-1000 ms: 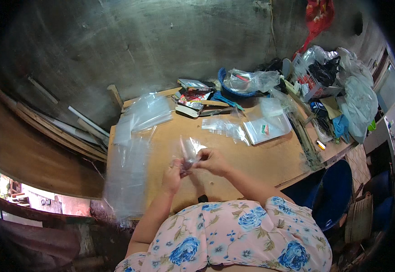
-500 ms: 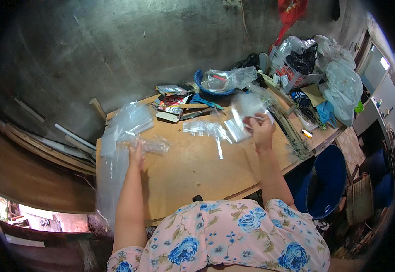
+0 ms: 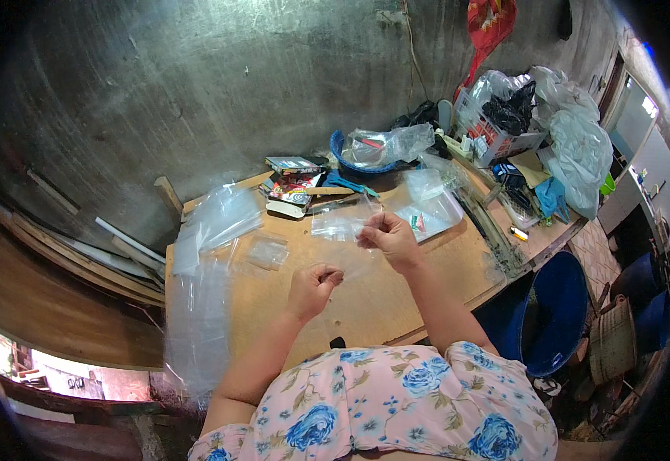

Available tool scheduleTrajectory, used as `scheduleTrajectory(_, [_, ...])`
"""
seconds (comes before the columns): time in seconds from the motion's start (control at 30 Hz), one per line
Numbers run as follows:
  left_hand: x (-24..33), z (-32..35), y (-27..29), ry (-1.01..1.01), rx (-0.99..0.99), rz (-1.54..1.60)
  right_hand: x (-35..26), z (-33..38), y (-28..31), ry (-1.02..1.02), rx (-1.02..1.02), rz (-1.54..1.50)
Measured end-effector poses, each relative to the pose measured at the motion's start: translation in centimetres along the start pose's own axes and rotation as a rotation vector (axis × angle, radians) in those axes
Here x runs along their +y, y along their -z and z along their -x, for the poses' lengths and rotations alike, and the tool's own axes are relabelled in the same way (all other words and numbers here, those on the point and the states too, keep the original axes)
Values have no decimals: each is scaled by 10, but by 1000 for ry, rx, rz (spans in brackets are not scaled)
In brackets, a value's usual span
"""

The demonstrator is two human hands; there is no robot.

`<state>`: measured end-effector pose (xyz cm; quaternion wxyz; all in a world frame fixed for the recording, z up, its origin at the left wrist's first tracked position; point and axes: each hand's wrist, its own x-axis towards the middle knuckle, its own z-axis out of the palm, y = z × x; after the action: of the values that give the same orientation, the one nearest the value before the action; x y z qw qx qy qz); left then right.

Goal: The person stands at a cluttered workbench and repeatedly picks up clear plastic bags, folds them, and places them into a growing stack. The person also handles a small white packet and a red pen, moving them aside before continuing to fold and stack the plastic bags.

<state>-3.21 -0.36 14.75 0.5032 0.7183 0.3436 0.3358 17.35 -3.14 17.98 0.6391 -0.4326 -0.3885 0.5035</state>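
Observation:
My left hand [image 3: 316, 290] is closed in a pinch over the middle of the wooden table [image 3: 381, 300]. Farther right and higher, my right hand [image 3: 390, 242] pinches with thumb and fingers. Between the two stretches a faint, see-through plastic bag [image 3: 353, 263], its edges hard to make out. Just behind my right hand lie clear plastic strips [image 3: 329, 224]. A pile of clear plastic bags [image 3: 223, 219] covers the table's left end, with a small folded clear bag [image 3: 266, 252] beside it. To the right rests another stack of clear bags [image 3: 439, 207], with a small red and green label [image 3: 417, 223] on it.
Along the back stand small boxes [image 3: 293, 173], blue-handled scissors [image 3: 346, 183] and a blue basket [image 3: 337, 146] with plastic in it. A crate [image 3: 496, 138] of bags fills the far right corner, near a lighter [image 3: 519, 233]. A blue barrel [image 3: 554, 315] stands by the right edge.
My left hand has left the bags at the left and come to the middle. My right hand has moved left, off the right stack. The small clear bag now lies on the table.

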Motion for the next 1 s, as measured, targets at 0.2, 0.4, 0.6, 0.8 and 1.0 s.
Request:
scheduleTrajectory(0.2, [-26,15,-6,-59,461,-361,53,47,-56,462,257,779])
scheduleTrajectory(0.4, [-37,24,-25,-133,385,-39,88,41,-63,276,28,396])
scheduleTrajectory(0.6, [-36,22,5,56,485,225,95,12,-20,-66,520,-56])
scheduleTrajectory(0.8, [-40,21,-14,-15,551,203,86,34,-50,-209,382,-51])
scheduleTrajectory(1.0, [-46,24,-42,-36,529,277,92,37,-70,-326,429,-241])
